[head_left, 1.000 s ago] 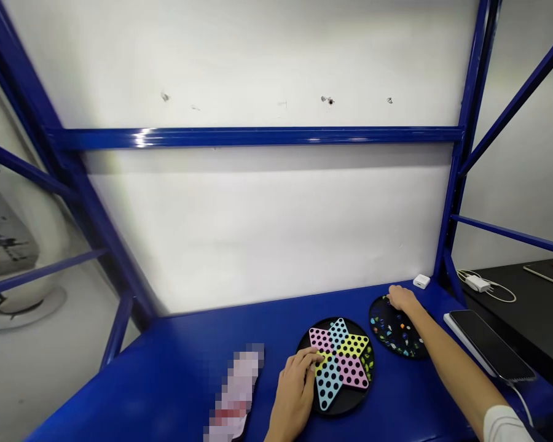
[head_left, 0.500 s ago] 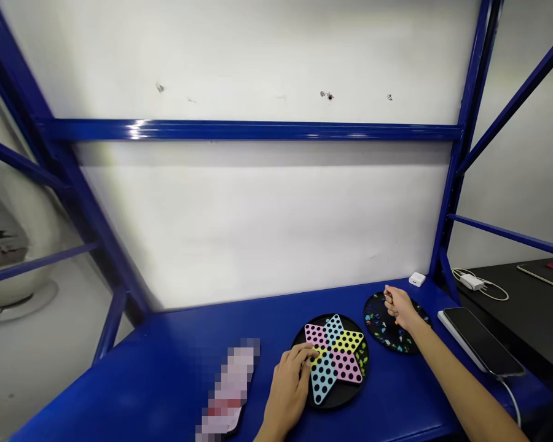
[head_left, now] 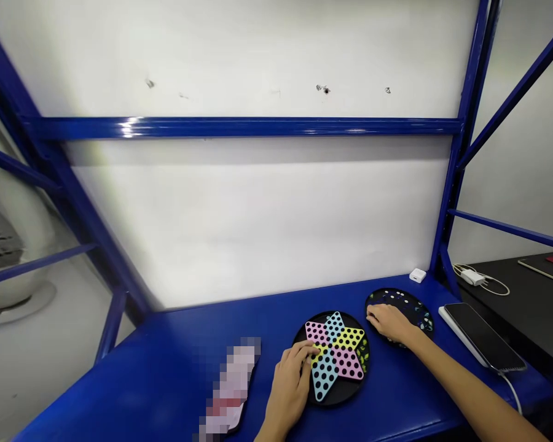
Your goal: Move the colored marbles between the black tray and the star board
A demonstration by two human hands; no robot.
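A Chinese checkers board [head_left: 334,362], star-shaped with pink, blue and yellow points full of black holes, lies in a round black tray [head_left: 345,393]. Green marbles [head_left: 363,353] show beside its right side. My left hand [head_left: 286,383] holds the board's left point with bent fingers, covering part of it. Farther right, my right hand [head_left: 391,322] is lowered over a second round black tray [head_left: 378,296] with small glassy marbles [head_left: 424,322] in it. Its fingers are curled together at the tray's left side; what they hold, if anything, is hidden.
A blurred-out, phone-like object [head_left: 233,390] lies left of my left hand. At right are a black phone [head_left: 483,337] on a white box with a cable, and a small white case [head_left: 417,275]. Blue metal posts [head_left: 451,184] frame the blue table [head_left: 179,362] against a white wall.
My right hand has come down and left from above the marble tray to its near left part. The marbles there look shifted, with pale ones now showing. My left hand stays in place.
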